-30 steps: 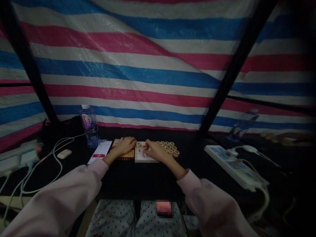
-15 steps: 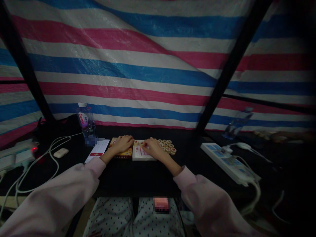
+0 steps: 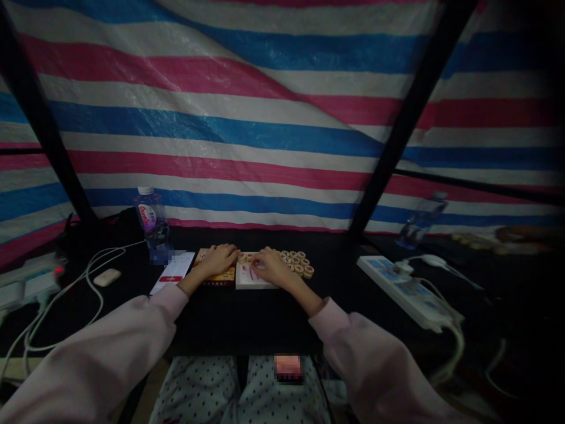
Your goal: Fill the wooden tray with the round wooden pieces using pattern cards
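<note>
My left hand lies over an orange-yellow box, its fingers stretched toward the box's far right corner. Beside that box is a white box with pink print, and a few round wooden Chinese chess pieces show at its far edge, close to my left fingertips. Above the white box my right hand is closed with thumb and fingers pinched together; what is between them is hidden. Just right of my right hand, several Chinese chess pieces sit grouped in rows on the black table.
Left of the boxes are a phone, a water bottle, a pale earbud case and white cables. A power strip with plugs lies on the right, another bottle behind it. Striped sheeting hangs behind.
My right hand's fingers have drawn slightly nearer and closed into a pinch above the white box. My left hand stays nearly in place. The view has shifted a little.
</note>
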